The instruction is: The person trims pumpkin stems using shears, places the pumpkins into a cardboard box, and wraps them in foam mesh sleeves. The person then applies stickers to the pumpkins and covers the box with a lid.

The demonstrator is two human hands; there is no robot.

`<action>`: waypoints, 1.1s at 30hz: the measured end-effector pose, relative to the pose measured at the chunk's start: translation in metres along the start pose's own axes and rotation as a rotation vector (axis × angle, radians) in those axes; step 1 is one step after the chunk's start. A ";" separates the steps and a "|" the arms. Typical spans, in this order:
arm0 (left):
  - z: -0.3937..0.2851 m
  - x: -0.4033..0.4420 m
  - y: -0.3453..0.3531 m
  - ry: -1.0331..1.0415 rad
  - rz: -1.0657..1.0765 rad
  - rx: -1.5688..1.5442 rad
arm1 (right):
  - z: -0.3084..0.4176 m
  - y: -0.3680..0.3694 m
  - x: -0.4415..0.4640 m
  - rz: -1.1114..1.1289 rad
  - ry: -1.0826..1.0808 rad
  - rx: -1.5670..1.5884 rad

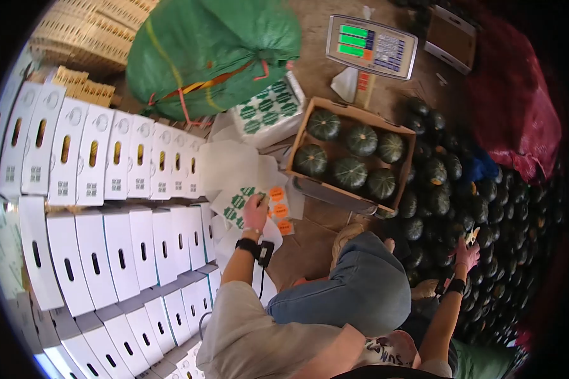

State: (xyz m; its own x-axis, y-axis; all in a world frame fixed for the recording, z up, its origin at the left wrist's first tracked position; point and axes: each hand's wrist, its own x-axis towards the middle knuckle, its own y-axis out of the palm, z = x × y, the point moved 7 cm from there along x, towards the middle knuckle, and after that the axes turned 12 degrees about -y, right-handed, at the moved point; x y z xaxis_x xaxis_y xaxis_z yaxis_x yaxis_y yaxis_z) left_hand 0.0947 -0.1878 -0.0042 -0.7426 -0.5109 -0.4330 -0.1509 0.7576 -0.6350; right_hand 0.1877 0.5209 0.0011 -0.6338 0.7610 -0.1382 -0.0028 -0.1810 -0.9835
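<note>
Squashes [437, 202] on brown floor [313, 237], 6 in box [336, 151], cartons [98, 252] opposite

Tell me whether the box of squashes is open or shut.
Open: the box is uncovered on top, with six squashes showing inside.

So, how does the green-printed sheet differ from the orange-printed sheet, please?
Colour: the green-printed sheet shows green marks; the orange-printed sheet, orange.
Outline: marks look jagged on the green-printed sheet, round on the orange-printed sheet.
Position: in the picture, the green-printed sheet lies left of the orange-printed sheet.
Both have repeated marks and lie by the left hand.
</note>
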 end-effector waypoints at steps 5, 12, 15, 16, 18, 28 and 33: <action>-0.058 0.045 -0.008 0.245 -0.178 0.067 | 0.024 0.014 -0.017 0.073 -0.211 0.086; -0.194 0.096 -0.063 0.677 -0.606 0.112 | 0.010 0.027 -0.039 -0.032 -0.386 0.118; -0.233 0.125 -0.072 0.743 -0.848 0.374 | 0.019 0.009 -0.054 -0.137 -0.462 0.149; -0.240 0.137 -0.073 0.737 -0.856 0.483 | 0.023 0.006 -0.057 -0.137 -0.484 0.142; -0.245 0.163 -0.065 0.672 -0.731 0.652 | 0.025 0.001 -0.058 -0.126 -0.528 0.121; -0.273 0.145 -0.029 0.738 -0.509 0.627 | 0.064 -0.007 -0.071 -0.062 -0.640 0.048; -0.312 0.089 0.006 0.824 -0.368 0.637 | 0.100 -0.018 -0.072 -0.025 -0.672 0.066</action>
State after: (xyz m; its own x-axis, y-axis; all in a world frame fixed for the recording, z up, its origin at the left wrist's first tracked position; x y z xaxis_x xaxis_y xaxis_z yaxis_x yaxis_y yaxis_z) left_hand -0.1757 -0.1016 0.1531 -0.9644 -0.0553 0.2588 -0.2642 0.1464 -0.9533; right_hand 0.1564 0.4067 0.0401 -0.9763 0.2161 0.0084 -0.0576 -0.2222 -0.9733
